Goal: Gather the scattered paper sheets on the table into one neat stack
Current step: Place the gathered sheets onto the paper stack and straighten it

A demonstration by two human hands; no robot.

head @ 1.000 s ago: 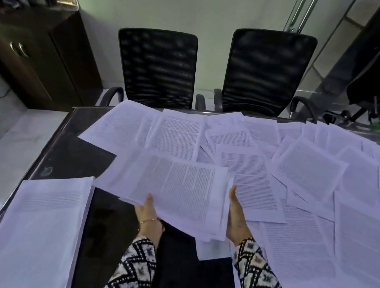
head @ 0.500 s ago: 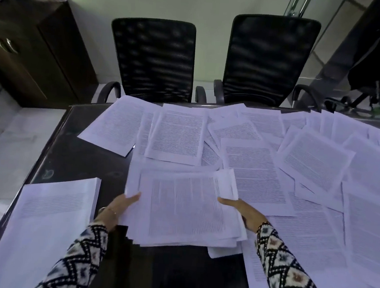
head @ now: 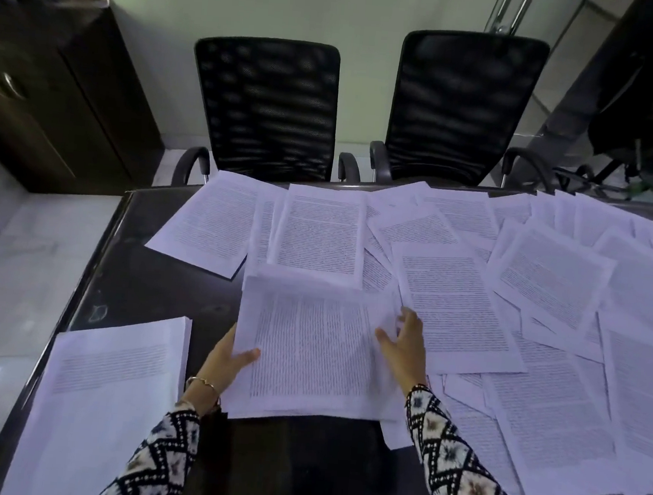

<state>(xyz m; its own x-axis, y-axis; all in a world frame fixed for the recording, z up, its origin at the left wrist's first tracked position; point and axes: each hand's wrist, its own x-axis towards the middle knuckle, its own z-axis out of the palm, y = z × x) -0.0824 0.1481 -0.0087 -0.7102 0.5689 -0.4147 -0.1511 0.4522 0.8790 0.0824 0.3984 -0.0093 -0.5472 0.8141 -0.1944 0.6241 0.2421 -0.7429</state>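
Just right of the finished stack (head: 106, 398) at the table's (head: 147, 291) left edge, a small bundle (head: 316, 349) sits in front of me. My left hand (head: 228, 361) pinches the bundle's left edge, thumb on top, fingers hidden under. My right hand (head: 405, 345) lies open and flat on its right side, gripping nothing. Loose sheets (head: 550, 290) cover the table right of the stack and beyond the bundle, overlapping. Risks, as I judge them: bundle edges look uneven, so a one-sided lift could fan it out. Sliding it may drag sheets beneath along. Sheets near the far edge could slip off.
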